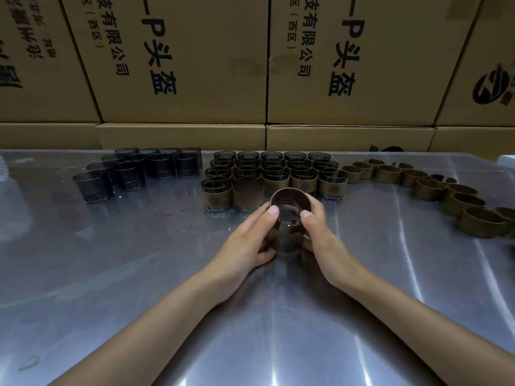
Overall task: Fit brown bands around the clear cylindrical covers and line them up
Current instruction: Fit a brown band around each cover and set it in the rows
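Looming behind the desk [111, 274] are stacked cardboard boxes [184, 59] printed "有限公司" and "头盔". Bare cups [133, 171] are standing far left, loose bands [429, 190] trailing right, banded cups [273, 176] sitting in rows just beyond the hands. Left hand [250, 240] and right hand [320, 232] are each wrapping their grip around one clear cup [287, 232], a brown band [289, 197] ringing its top.
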A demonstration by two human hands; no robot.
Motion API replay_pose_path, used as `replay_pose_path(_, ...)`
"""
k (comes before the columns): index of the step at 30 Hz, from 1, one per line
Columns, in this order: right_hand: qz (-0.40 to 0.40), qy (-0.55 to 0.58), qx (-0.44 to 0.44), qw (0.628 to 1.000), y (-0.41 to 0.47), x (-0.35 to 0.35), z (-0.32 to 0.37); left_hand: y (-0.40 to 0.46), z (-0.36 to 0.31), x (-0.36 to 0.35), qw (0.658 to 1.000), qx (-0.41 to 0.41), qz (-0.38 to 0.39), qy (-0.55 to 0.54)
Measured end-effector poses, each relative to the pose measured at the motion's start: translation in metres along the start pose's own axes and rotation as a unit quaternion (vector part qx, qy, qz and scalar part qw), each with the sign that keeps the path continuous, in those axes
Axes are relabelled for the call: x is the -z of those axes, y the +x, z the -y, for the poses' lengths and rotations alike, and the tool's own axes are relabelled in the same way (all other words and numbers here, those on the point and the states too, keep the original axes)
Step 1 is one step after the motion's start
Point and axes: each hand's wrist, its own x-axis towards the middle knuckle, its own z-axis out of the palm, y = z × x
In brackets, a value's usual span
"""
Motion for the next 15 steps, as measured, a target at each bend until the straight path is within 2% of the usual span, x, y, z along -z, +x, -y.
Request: replay_pose_path(15, -0.048, 0.053, 0.014, 0.997, 0.004, 0.003, -0.004, -0.005, -0.011, -0.004, 1.0, 0.008, -0.017, -0.021)
